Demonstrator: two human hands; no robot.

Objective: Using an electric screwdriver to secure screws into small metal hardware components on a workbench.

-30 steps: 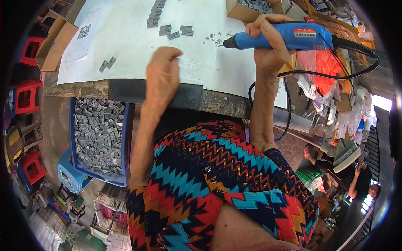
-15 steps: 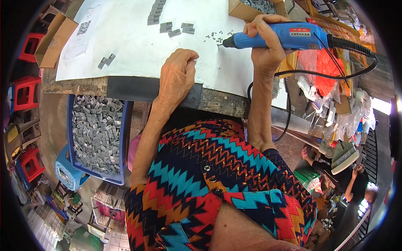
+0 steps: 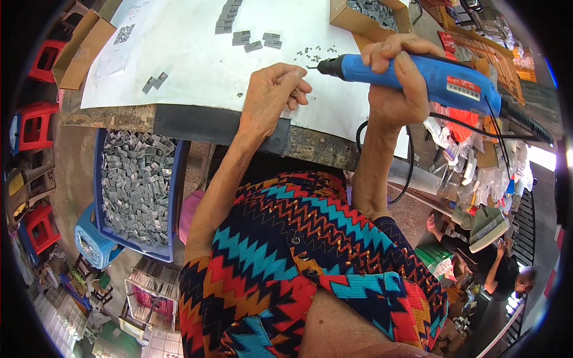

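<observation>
My right hand grips a blue electric screwdriver, held level with its bit pointing left. My left hand rests on the white table sheet just left of the bit, fingers pinched on a small grey piece that is mostly hidden. Tiny screws lie scattered just beyond the bit. Small grey metal parts lie further up the sheet.
A blue crate full of grey parts stands on a stool below the table's left edge. A cardboard box of grey parts sits at the top right. Red stools stand at the left. Another person sits at the lower right.
My left hand has moved right and up the sheet, closing in on the screwdriver's bit. The screwdriver has stayed level in my right hand.
</observation>
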